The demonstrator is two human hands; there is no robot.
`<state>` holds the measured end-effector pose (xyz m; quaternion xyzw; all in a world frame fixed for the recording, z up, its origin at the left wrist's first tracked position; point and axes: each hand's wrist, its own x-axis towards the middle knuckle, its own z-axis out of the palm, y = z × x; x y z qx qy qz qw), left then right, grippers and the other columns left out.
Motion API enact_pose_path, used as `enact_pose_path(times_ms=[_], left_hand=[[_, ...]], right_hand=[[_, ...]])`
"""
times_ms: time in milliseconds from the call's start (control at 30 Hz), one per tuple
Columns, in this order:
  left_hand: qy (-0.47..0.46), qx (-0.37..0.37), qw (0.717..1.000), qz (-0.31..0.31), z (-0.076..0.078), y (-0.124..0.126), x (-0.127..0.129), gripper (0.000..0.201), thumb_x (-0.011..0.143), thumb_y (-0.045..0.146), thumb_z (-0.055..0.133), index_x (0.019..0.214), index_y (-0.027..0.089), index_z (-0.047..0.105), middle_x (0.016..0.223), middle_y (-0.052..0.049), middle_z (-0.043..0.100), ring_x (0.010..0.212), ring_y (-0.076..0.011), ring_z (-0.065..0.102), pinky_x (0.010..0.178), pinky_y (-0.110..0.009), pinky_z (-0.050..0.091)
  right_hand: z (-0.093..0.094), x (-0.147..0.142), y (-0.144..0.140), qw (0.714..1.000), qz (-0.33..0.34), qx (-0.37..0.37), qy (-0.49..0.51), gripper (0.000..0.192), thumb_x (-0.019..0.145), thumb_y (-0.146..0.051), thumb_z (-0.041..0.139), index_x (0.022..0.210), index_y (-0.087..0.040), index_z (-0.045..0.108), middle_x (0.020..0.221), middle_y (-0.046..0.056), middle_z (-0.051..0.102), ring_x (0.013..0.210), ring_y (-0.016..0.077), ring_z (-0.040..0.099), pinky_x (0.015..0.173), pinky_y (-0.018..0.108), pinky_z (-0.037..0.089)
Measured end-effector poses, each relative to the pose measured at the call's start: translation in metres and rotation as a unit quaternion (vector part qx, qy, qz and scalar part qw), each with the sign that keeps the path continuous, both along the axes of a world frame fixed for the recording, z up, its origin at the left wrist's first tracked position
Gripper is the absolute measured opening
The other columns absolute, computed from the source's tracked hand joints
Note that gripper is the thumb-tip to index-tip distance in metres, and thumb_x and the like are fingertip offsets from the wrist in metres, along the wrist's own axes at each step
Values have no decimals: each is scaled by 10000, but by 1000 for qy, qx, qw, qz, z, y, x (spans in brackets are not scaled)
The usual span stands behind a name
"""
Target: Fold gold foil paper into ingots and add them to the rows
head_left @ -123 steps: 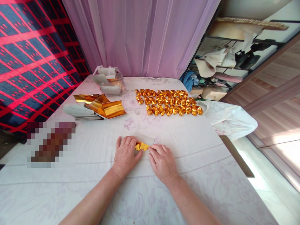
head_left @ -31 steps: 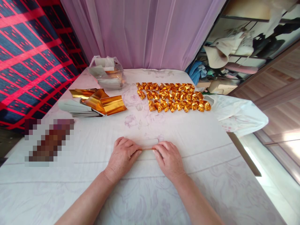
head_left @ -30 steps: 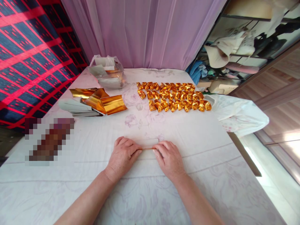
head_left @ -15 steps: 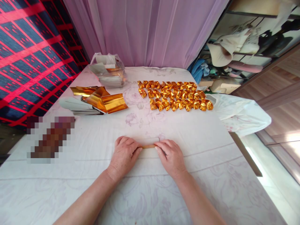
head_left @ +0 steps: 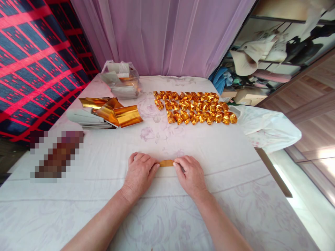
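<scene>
A narrow folded strip of gold foil paper (head_left: 166, 162) lies flat on the white floral cloth (head_left: 162, 212), pinned between my two hands. My left hand (head_left: 140, 171) presses its left end with the fingertips, and my right hand (head_left: 190, 173) presses its right end. Only a short gold piece shows between the fingers. Farther back, several folded gold paper pieces (head_left: 195, 108) sit in rows. At the back left, loose gold foil sheets (head_left: 115, 113) curl on top of a stack of paper (head_left: 83, 118).
A clear plastic bag (head_left: 120, 82) holding paper packs stands at the back by the pink curtain. A white plastic bag (head_left: 267, 127) lies at the right edge. Cluttered shelves rise beyond it. A red and blue grid cloth hangs at left.
The pale flap above the strip has been folded down, so the paper is now a thin gold band. Both hands stayed at its ends.
</scene>
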<state>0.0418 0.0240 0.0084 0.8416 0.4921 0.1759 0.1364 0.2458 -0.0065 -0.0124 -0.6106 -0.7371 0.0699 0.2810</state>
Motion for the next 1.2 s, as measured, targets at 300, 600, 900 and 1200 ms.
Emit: enact_pose_path(times_ms=[300,600,900,1200], left_hand=[[5,-1,1000,14,0,-1,-1,211,956,303,520,799,215,631,822,-28,646,865,-234,544,921,-483,363],[-5,-7,999,32,-5,1,-1,208,948,318,534,816,210,652,927,-41,628,920,-238,533,879,-440,381],[-6,30,999,37,-5,2,-1,242,956,340,512,792,205,627,915,-53,620,904,-234,532,851,-423,404],[0,43,998,36,-5,2,-2,265,949,355,523,737,208,588,894,-56,608,882,-232,536,824,-415,425]], right_hand=[[-2,-1,0,1000,-8,5,-25,231,974,-260,453,823,-217,621,808,38,648,789,197,580,732,327,401],[0,-1,0,999,-24,-5,-28,229,972,-309,481,813,-212,614,781,34,641,768,200,564,717,332,386],[0,-1,-1,998,-42,-3,-38,239,952,-335,538,752,-215,592,740,24,618,742,194,551,700,325,369],[-2,-1,0,997,-50,7,-55,242,948,-333,551,737,-219,584,732,22,615,740,199,546,691,325,353]])
